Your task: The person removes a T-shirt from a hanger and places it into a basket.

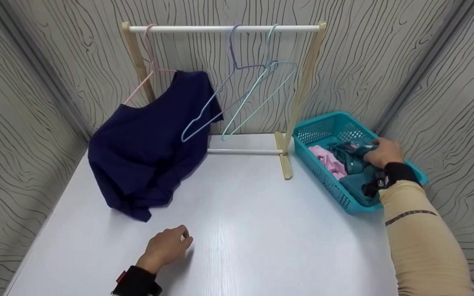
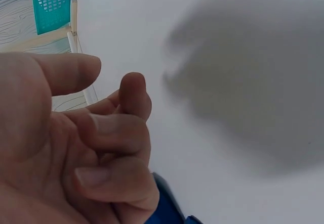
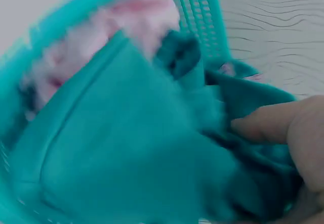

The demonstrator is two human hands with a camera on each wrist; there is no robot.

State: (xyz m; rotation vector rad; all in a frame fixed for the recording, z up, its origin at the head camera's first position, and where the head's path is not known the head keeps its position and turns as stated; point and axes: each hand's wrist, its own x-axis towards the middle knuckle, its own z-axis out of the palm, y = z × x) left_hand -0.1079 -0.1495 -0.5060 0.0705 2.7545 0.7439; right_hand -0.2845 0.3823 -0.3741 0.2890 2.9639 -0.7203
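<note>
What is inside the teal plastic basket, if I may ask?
Crumpled pink cloth and dark teal cloth lie inside the teal plastic basket; the right hand grips the dark teal cloth. Whatever lies beneath them is covered and cannot be seen.

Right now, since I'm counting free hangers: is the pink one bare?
No, a navy garment hangs on the pink hanger at the rack's left end.

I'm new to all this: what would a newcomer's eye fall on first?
A navy top hanging on a pink hanger at the left end of the rack would likely draw the eye first. Next comes the turquoise basket at the right, where the right hand holds dark green cloth. Between them, a purple hanger and a mint hanger hang bare.
</note>
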